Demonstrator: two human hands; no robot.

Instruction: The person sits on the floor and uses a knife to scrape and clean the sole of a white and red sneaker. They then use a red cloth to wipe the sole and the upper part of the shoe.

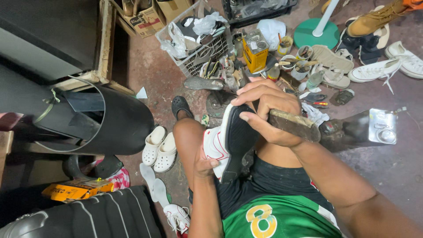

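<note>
Head view: shoe [231, 141] toe behind right hand [264, 112]

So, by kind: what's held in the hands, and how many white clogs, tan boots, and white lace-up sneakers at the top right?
Red-and-white sneaker, in the left hand: 1
Wooden tool, in the right hand: 1
White clogs: 2
Tan boot: 1
White lace-up sneakers, top right: 2
Total: 7

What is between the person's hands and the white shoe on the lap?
Nothing visible. The left hand grips the white shoe from below, and the right hand presses on its black sole directly, while also holding a wooden-handled tool.
</note>
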